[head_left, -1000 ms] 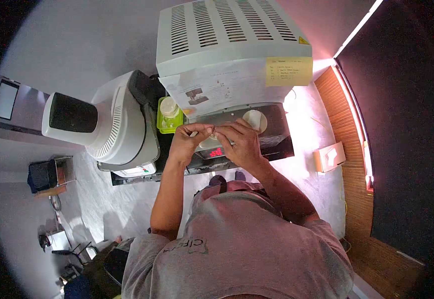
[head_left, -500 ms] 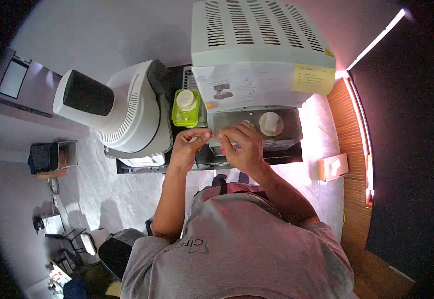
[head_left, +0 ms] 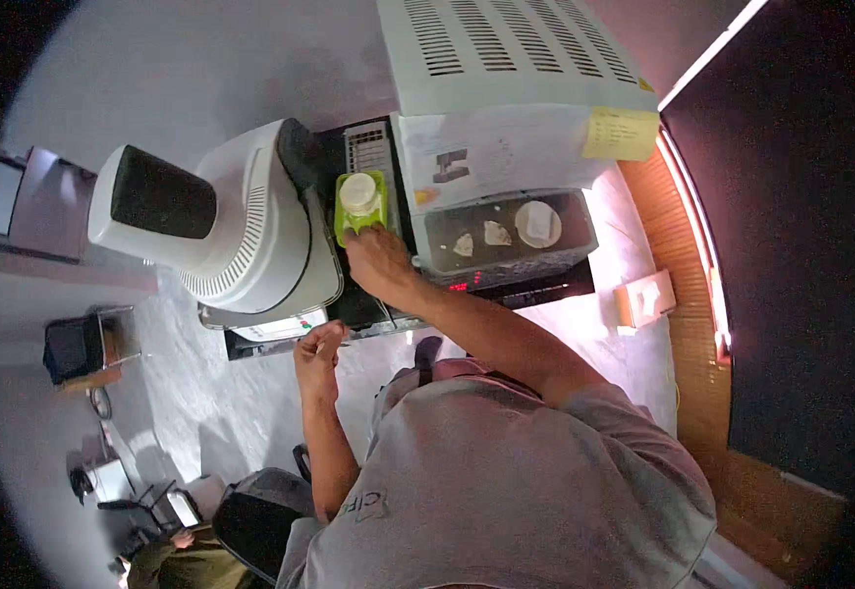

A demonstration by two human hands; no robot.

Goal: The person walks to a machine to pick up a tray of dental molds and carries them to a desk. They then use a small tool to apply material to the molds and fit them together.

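My right hand [head_left: 380,261] reaches across to the near end of a lime-green tray [head_left: 341,218]. Its fingers are bent together at the tray, and their tips are hidden. Inside the tray stands a pale round container [head_left: 359,194]. Lower and to the left, my left hand [head_left: 320,347] is raised with its fingers curled into a pinch; whatever they hold, if anything, is too small to make out. On the grey top of the machine to the right lie two pale, broken-looking pieces [head_left: 496,234] and a round disc [head_left: 539,225] with a white piece on it.
A white dental-furnace-like machine [head_left: 250,216] with a dark screen stands at left. A vented housing [head_left: 525,59] with papers and a yellow note [head_left: 621,133] overhangs the grey top. A cardboard box [head_left: 645,299] lies right. A chair [head_left: 260,520] and another person [head_left: 187,564] are at lower left.
My hands were together before the grey top; now they are apart. The right has crossed left to the green tray, the left has dropped down and left. The pale pieces are now uncovered.
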